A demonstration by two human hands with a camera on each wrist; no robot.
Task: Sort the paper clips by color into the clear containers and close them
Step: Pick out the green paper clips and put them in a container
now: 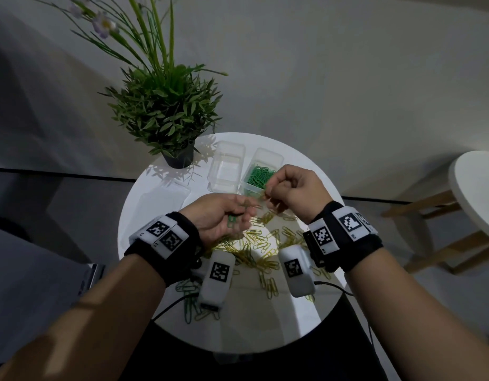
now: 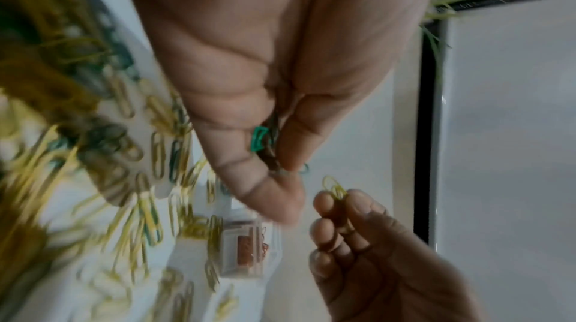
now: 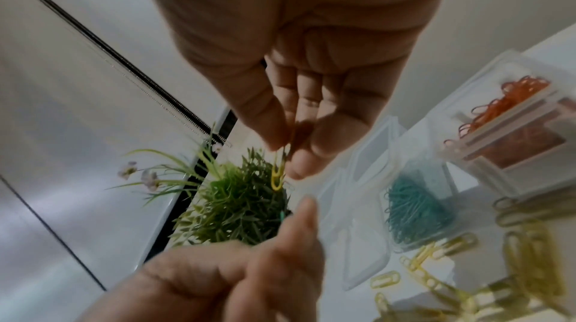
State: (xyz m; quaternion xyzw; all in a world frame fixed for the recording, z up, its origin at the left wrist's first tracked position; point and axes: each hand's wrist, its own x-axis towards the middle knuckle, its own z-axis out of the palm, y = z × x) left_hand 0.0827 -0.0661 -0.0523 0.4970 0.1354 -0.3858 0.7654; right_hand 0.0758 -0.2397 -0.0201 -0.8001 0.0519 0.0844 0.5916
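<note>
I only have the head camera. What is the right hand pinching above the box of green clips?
Observer: The right hand pinches one yellow paper clip.
Operator: I count two containers. Any more?
Observer: Yes, an orange-filled container stands beside the green-filled container.
Operator: And the left hand?
Observer: The left hand pinches green clips between thumb and finger, seemingly more than one.
</note>
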